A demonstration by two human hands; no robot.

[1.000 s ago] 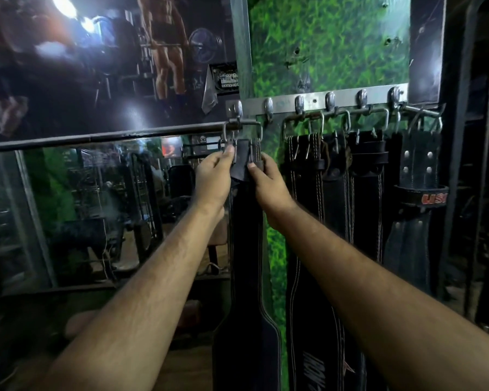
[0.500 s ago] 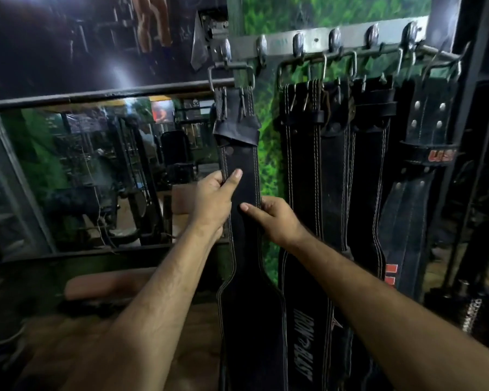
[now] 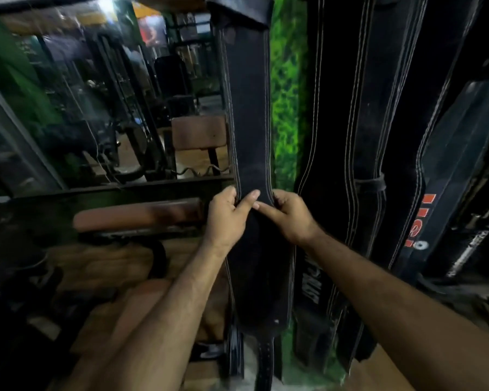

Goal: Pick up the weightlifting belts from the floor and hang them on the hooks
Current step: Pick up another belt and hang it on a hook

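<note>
Hands, left (image 3: 228,216) and right (image 3: 290,215), each grip closed on hanging belt's (image 3: 247,114) stitched edges.

Gym, belt-storage corner.
Weightlifting belts (image 3: 362,108) hang in a row vs green wall (image 3: 287,94); mirror (image 3: 96,94) reflects machines, padded bench (image 3: 137,217) below.

Single head view looks down, close on hanging belts (image 3: 247,108) and wall (image 3: 287,108)
</note>
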